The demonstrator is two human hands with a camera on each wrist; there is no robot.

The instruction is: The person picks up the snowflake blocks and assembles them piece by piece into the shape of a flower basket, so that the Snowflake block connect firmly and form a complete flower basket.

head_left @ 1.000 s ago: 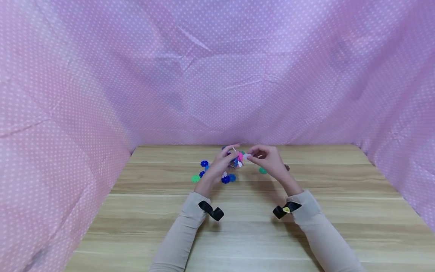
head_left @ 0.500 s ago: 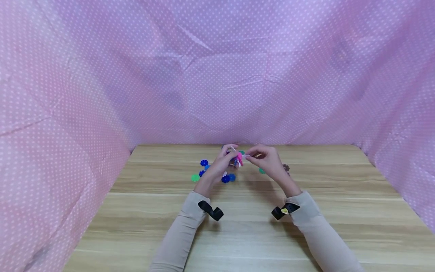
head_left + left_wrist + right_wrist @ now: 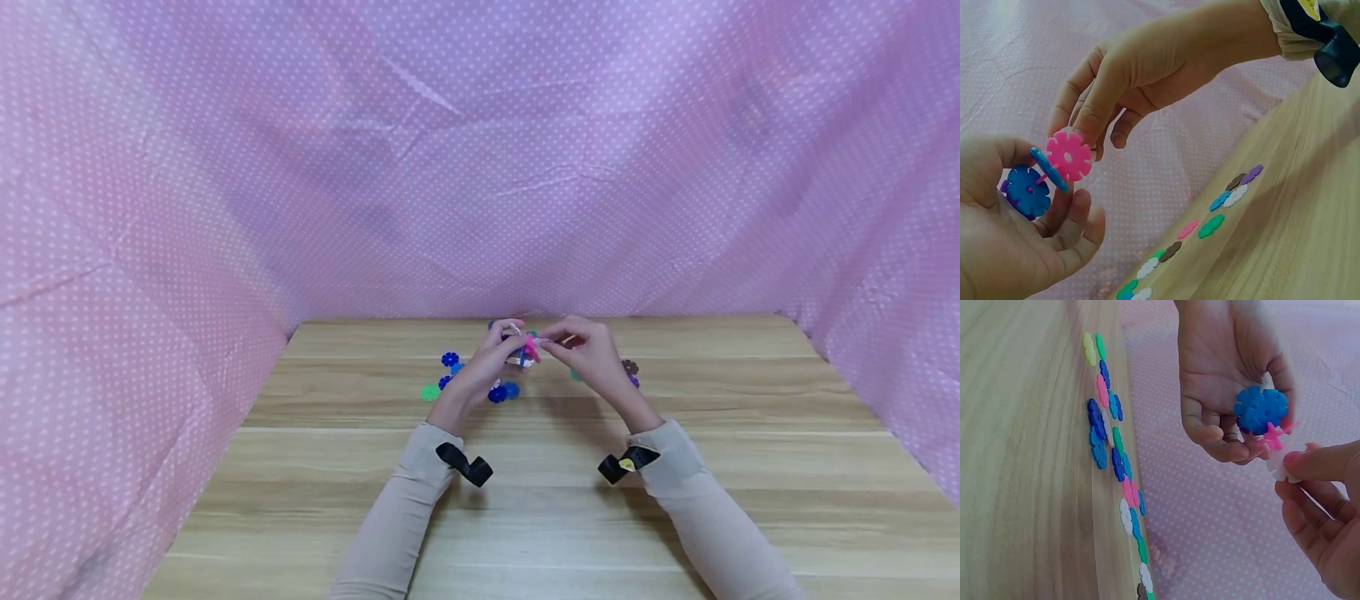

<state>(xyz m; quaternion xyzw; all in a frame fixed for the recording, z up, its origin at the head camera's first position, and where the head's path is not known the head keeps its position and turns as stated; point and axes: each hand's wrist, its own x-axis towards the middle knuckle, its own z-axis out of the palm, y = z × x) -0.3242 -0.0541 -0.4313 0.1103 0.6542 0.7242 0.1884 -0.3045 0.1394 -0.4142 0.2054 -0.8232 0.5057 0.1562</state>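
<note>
From my end, the things nearest the hands are loose discs on the table (image 3: 555, 517). A dark blue disc (image 3: 450, 359) and a light green disc (image 3: 430, 392) lie to the left of the left hand (image 3: 486, 364); a royal blue disc (image 3: 497, 393) sits by its wrist, on the inner side. A brown disc (image 3: 630, 367) and a purple disc (image 3: 634, 382) lie just right of the right hand (image 3: 592, 357). From the head view, the hands block part of the scatter. Pink cloth (image 3: 480, 167) hangs beyond them.

I see the cluster (image 3: 1029, 192) raised between the hands, gripped in the left's bent fingers: blue pieces with a pink disc (image 3: 1075, 170) facing the right hand. The right hand pinches a white disc (image 3: 1277, 467) between thumb and fingertips, right up against the pink; I can't tell whether they interlock.
</note>
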